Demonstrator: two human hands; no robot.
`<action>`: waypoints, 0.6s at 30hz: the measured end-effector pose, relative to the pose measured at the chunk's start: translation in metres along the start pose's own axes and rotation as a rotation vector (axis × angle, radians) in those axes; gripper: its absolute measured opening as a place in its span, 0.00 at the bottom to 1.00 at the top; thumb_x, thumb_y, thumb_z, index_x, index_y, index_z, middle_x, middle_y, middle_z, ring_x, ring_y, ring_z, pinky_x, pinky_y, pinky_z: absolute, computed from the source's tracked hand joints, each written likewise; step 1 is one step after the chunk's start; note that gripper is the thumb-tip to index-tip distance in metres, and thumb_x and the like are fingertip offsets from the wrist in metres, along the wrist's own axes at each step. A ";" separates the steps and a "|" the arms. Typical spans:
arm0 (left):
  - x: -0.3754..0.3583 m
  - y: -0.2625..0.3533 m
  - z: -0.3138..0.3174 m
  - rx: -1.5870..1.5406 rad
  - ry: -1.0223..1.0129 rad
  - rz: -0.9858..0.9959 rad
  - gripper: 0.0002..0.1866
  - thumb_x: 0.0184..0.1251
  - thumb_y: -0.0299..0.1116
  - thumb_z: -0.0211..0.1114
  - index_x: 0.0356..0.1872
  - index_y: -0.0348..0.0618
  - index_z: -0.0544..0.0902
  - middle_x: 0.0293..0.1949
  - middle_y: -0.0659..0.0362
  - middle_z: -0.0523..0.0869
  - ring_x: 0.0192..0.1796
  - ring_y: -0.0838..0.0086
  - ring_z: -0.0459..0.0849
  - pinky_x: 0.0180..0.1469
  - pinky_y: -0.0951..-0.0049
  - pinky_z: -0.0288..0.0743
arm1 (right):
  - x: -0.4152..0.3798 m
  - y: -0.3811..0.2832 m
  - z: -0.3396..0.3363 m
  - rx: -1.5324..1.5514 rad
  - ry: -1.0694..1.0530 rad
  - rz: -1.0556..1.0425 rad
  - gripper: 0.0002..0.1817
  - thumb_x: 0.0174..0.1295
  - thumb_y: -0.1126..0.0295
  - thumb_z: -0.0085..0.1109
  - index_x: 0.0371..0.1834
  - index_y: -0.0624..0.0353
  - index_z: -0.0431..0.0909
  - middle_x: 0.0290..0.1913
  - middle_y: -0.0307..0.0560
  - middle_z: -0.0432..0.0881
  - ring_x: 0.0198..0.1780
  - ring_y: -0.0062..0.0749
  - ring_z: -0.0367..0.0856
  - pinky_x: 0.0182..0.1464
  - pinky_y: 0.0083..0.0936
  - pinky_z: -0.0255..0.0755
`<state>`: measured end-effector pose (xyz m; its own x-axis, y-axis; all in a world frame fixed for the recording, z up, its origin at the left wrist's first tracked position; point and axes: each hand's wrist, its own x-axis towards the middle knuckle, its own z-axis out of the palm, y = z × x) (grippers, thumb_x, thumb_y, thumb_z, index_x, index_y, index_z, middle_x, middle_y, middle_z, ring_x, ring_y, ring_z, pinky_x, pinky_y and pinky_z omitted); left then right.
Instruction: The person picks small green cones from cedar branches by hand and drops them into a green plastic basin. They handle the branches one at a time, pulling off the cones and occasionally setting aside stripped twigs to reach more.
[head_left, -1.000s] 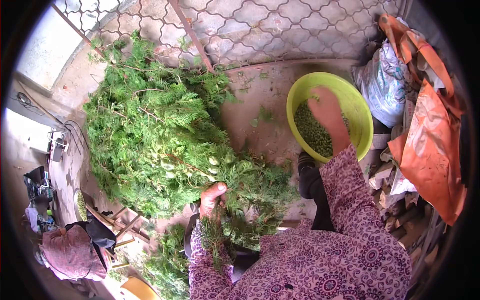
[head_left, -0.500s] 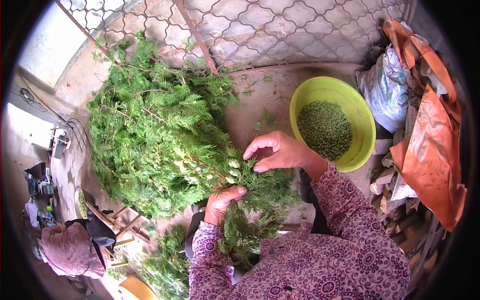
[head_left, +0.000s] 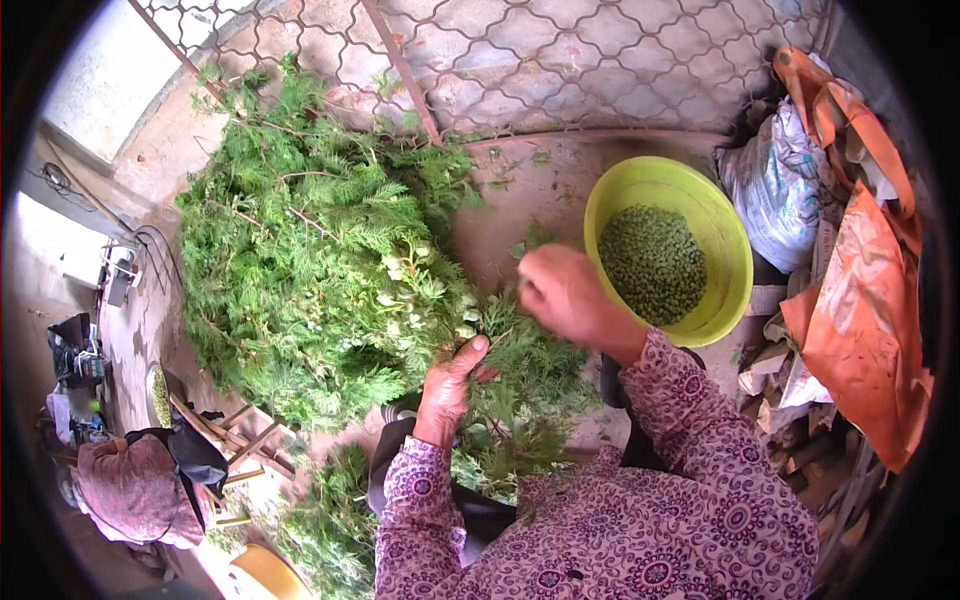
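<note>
My left hand (head_left: 450,393) grips a green leafy branch (head_left: 420,295) with pale round cones on it, thumb on top near the cones. To the right of the branch, my right hand (head_left: 568,298) is curled and slightly blurred; whatever its fingers hold is hidden. A large pile of green branches (head_left: 270,290) lies at the left, under and behind the held branch. Just beyond my right hand stands a yellow-green basin (head_left: 728,235) with many small green cones (head_left: 652,262) inside.
Orange sheeting (head_left: 865,340) and a white sack (head_left: 775,190) lie at the right, above stacked wood. Wire mesh (head_left: 560,65) lines the far side. Another person (head_left: 135,485) sits at the lower left near a wooden stool (head_left: 250,440) and a yellow container (head_left: 265,575).
My right hand has moved slightly right, away from the cones, and its fingers have curled in. My left hand has shifted a little up and right, and the held branch has moved with it.
</note>
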<state>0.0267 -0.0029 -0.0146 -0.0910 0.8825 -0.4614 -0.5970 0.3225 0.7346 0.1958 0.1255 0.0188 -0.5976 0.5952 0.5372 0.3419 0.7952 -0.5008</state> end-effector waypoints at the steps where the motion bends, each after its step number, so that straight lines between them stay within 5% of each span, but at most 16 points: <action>1: -0.002 0.000 -0.001 0.010 0.018 -0.005 0.22 0.49 0.36 0.70 0.42 0.40 0.71 0.34 0.62 0.75 0.33 0.77 0.72 0.31 0.72 0.71 | 0.000 0.007 0.000 -0.137 0.067 0.054 0.07 0.43 0.78 0.55 0.26 0.61 0.67 0.23 0.49 0.69 0.26 0.42 0.71 0.26 0.31 0.63; 3: -0.003 0.004 -0.003 0.032 0.050 -0.010 0.22 0.47 0.35 0.72 0.41 0.41 0.71 0.31 0.62 0.75 0.29 0.77 0.71 0.30 0.72 0.71 | 0.004 0.017 -0.011 -0.056 0.107 0.122 0.06 0.47 0.78 0.53 0.29 0.60 0.68 0.23 0.45 0.71 0.25 0.36 0.72 0.24 0.29 0.64; 5: -0.001 0.006 -0.002 0.032 0.071 -0.032 0.20 0.47 0.31 0.71 0.39 0.43 0.71 0.29 0.63 0.75 0.28 0.78 0.70 0.27 0.73 0.69 | 0.011 0.011 -0.026 1.061 0.014 0.742 0.07 0.50 0.79 0.51 0.34 0.60 0.68 0.26 0.43 0.73 0.25 0.27 0.71 0.21 0.23 0.63; 6: -0.001 0.005 0.000 -0.011 0.077 -0.012 0.19 0.47 0.29 0.70 0.39 0.44 0.71 0.29 0.64 0.75 0.28 0.78 0.70 0.27 0.75 0.67 | 0.009 0.014 -0.026 1.376 -0.020 0.796 0.09 0.52 0.78 0.51 0.38 0.60 0.68 0.31 0.42 0.73 0.26 0.20 0.70 0.21 0.15 0.62; 9: 0.000 0.003 0.010 -0.044 0.084 0.021 0.16 0.49 0.26 0.69 0.38 0.44 0.72 0.29 0.65 0.74 0.28 0.79 0.71 0.25 0.78 0.64 | 0.014 0.001 -0.025 1.543 -0.161 0.817 0.11 0.52 0.78 0.51 0.40 0.60 0.68 0.34 0.44 0.72 0.26 0.21 0.70 0.21 0.12 0.60; 11: 0.002 0.000 0.011 0.117 0.049 0.029 0.16 0.49 0.25 0.68 0.39 0.44 0.72 0.31 0.66 0.75 0.29 0.81 0.71 0.25 0.79 0.63 | 0.015 -0.009 -0.020 1.456 -0.235 0.773 0.14 0.53 0.73 0.56 0.42 0.61 0.68 0.33 0.42 0.72 0.27 0.18 0.69 0.22 0.11 0.60; 14: 0.001 0.000 0.014 0.154 0.028 0.026 0.17 0.49 0.25 0.69 0.41 0.43 0.74 0.32 0.65 0.77 0.31 0.81 0.74 0.29 0.80 0.66 | 0.011 -0.014 -0.006 0.913 -0.443 0.625 0.27 0.47 0.62 0.66 0.47 0.62 0.68 0.32 0.37 0.70 0.27 0.16 0.67 0.26 0.13 0.62; 18: 0.003 -0.006 0.004 0.170 -0.028 0.019 0.20 0.48 0.26 0.69 0.44 0.41 0.75 0.35 0.63 0.80 0.34 0.80 0.76 0.33 0.81 0.69 | 0.003 -0.018 0.005 0.542 -0.470 0.504 0.32 0.39 0.55 0.71 0.44 0.65 0.70 0.27 0.42 0.73 0.27 0.21 0.71 0.30 0.20 0.66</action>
<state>0.0333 -0.0006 -0.0187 -0.0771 0.8974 -0.4344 -0.4519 0.3570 0.8175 0.1843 0.1121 0.0259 -0.7460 0.6567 -0.1109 0.3259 0.2147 -0.9207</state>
